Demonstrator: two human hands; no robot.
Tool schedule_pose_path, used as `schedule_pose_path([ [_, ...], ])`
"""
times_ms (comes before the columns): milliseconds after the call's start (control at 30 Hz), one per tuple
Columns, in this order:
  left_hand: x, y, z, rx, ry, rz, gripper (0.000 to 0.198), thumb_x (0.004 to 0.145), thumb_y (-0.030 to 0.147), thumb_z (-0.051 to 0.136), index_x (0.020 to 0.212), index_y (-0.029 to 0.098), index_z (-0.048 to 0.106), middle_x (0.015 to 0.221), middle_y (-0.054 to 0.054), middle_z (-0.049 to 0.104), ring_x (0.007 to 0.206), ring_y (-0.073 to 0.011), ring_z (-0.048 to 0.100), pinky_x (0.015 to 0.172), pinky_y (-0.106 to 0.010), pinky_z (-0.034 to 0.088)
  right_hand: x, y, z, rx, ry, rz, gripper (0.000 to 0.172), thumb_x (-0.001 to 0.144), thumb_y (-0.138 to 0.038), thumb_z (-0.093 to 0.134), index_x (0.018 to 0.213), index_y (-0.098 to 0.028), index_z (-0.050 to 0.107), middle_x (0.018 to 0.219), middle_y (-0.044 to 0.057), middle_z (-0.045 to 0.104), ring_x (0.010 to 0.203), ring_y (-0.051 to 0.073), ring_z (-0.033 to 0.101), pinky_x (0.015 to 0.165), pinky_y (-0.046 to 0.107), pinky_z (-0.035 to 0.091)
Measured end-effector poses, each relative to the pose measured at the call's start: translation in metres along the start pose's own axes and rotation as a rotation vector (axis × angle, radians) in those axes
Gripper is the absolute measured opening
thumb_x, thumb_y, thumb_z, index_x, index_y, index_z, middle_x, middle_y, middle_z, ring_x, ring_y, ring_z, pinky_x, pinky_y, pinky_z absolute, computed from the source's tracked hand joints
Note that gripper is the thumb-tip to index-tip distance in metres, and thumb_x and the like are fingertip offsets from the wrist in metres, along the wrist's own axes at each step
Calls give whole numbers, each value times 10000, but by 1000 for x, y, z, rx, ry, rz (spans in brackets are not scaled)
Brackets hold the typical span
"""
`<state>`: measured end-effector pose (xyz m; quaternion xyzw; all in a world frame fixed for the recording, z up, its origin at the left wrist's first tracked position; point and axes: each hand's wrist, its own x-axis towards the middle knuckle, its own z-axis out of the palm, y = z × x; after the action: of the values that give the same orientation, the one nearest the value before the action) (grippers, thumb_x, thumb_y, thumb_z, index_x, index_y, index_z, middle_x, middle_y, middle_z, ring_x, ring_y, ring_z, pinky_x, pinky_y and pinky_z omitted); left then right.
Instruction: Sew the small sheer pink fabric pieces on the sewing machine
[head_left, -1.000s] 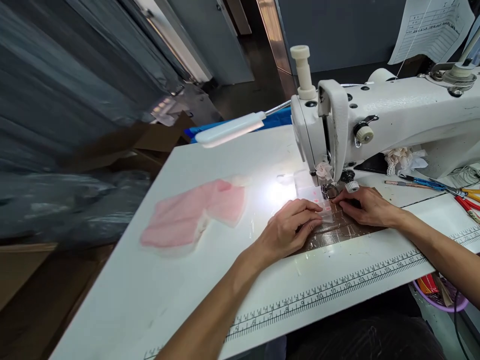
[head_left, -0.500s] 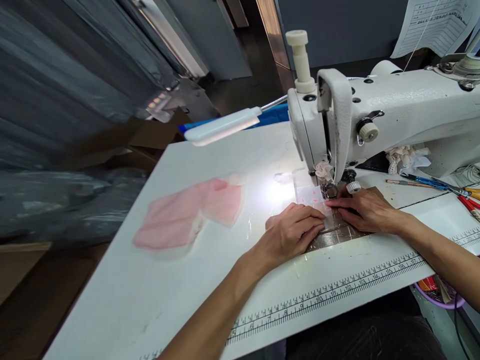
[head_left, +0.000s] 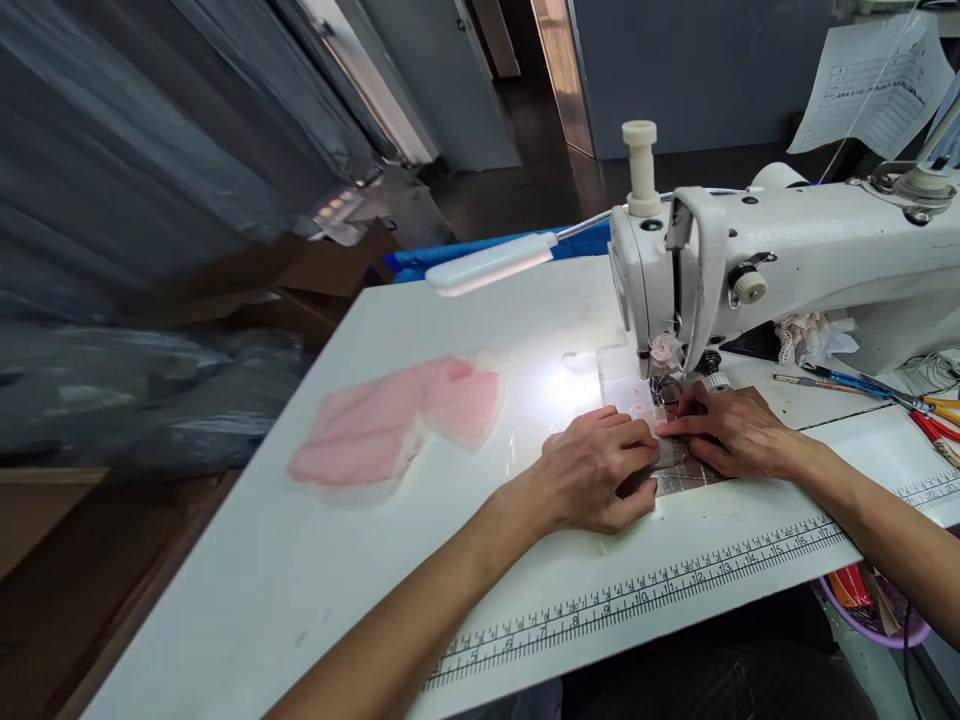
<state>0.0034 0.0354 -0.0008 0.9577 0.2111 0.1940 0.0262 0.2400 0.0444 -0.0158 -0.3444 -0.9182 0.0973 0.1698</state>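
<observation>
i see pink cloth (head_left: pixel 397 420) on the white tabletop (head_left: pixel 262 580), grey door (head_left: pixel 444 95) beyond; left fingers (head_left: pixel 636 437) and right fingers (head_left: pixel 688 427) touch sheer fabric (head_left: pixel 630 392), whether gripping i can't tell.

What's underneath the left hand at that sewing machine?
A pale, pink-marked piece shows beyond the left hand, with white tabletop beside it; whatever the hand covers can't be seen.

White piece (head_left: pixel 622 393): sheer, maybe cloth | sewing machine (head_left: pixel 840 235): glossy | tabletop (head_left: pixel 277 580): smooth
</observation>
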Motion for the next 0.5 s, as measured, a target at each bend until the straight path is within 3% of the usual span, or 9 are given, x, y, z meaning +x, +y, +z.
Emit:
schedule_pose_path([
  [200, 0, 0, 3, -23, 19, -91, 225, 797, 279, 515, 880, 168, 693, 905, -39, 723, 678, -169, 606, 649, -340, 472, 5, -6, -4, -74, -72, 52, 325, 934, -199, 532, 1210, -255, 695, 1082, 88, 627, 770, 166, 562, 686, 289, 493],
  [500, 0, -3, 4, 16, -5, -121, 267, 834, 305, 509, 975, 145, 671, 939, -68, 714, 762, -207, 640, 713, -371, 471, 9, -10, -5, -128, -117, 141, 361, 995, -279, 430, 1286, -240, 640, 1085, 124, 605, 705, 164, 544, 610, 282, 465],
])
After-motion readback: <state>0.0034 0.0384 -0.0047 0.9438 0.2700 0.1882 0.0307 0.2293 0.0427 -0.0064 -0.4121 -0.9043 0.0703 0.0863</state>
